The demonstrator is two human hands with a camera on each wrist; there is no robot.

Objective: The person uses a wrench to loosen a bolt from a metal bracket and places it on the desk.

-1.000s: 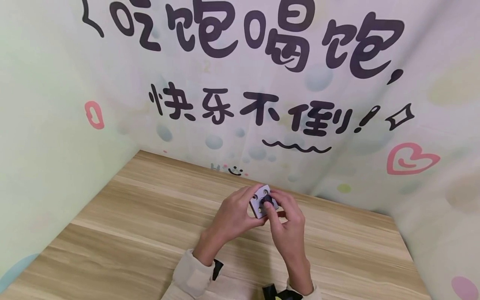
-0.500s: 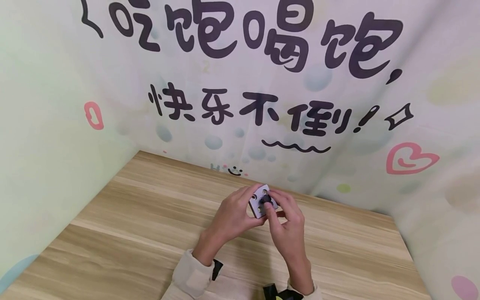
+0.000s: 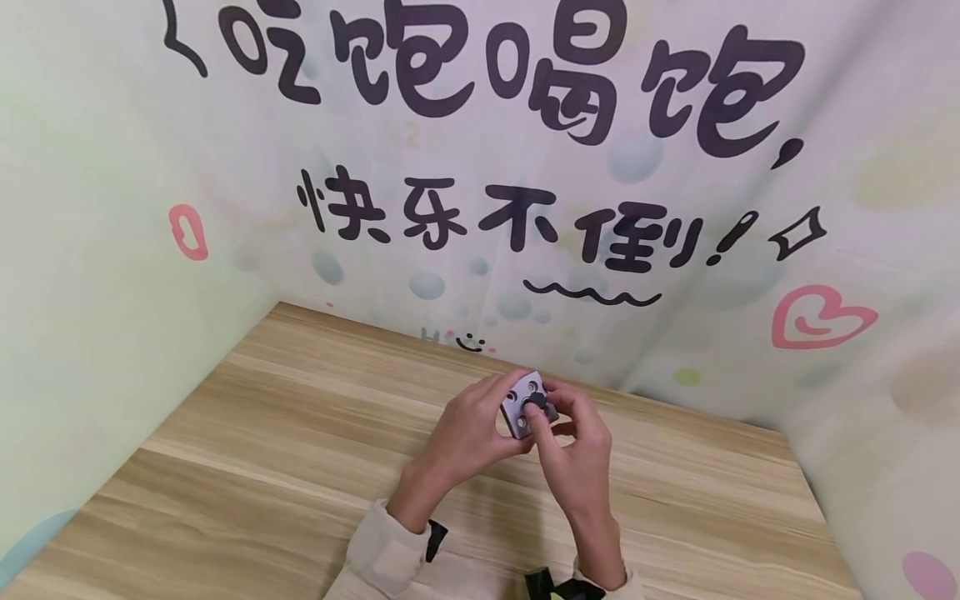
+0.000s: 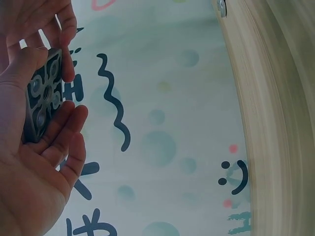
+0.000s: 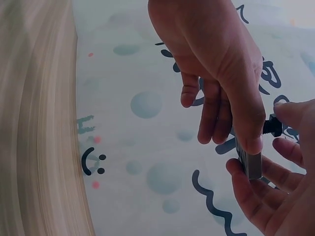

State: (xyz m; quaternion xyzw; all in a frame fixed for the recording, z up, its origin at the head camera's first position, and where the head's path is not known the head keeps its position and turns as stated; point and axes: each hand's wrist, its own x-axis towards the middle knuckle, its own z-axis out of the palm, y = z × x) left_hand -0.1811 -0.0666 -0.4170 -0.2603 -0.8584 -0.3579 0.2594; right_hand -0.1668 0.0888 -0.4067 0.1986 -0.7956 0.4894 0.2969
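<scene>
A small square grey metal plate with several round holes is held up over the table in the head view. My left hand grips it by its left edge, thumb on one side and fingers beneath. A black bolt stands out from the plate's middle, pinched between thumb and forefinger of my right hand. In the right wrist view the bolt shows its thread between head and plate. The left wrist view shows the plate's hollowed, ribbed underside with a round central opening.
A wood-grain table lies below both hands. Behind it hangs a pale printed cloth wall with black lettering, close beyond the hands; another pale wall rises at left. Black wrist mounts sit by the sleeves.
My right thumb and forefinger have shifted slightly around the bolt, and its head looks a little turned. The left hand and plate stay almost in place, tilting slightly.
</scene>
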